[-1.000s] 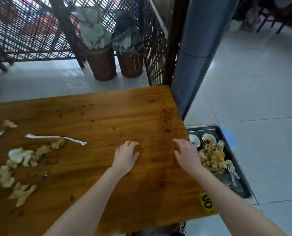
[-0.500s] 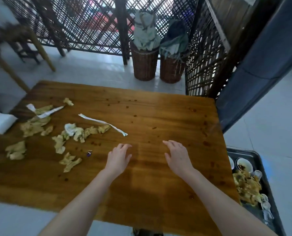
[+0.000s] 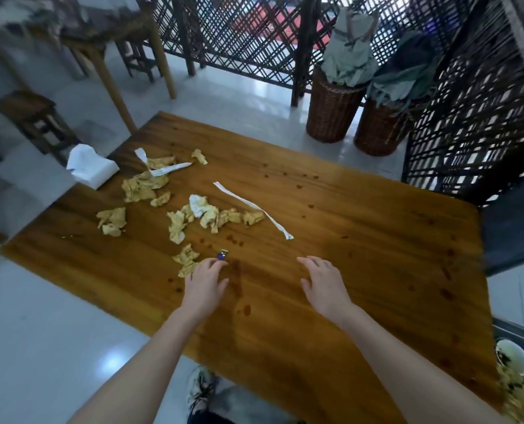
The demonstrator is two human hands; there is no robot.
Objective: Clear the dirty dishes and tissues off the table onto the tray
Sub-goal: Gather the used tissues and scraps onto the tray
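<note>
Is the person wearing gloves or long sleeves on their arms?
No. The left hand and the right hand are bare, with no gloves, rings or watch showing. No sleeve shows anywhere up to the edge of the picture either.

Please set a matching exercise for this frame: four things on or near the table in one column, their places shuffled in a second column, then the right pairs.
Things
1. white tissue pack
2. long white strip
3. small blue scrap
4. tray

Places
A. off the table, at the picture's lower right edge
B. just beyond the fingertips of the left hand
C. at the table's far left edge
D. stretched across the table's middle, right of the crumpled tissues

Pairs: 1-C, 2-D, 3-B, 4-A
</note>
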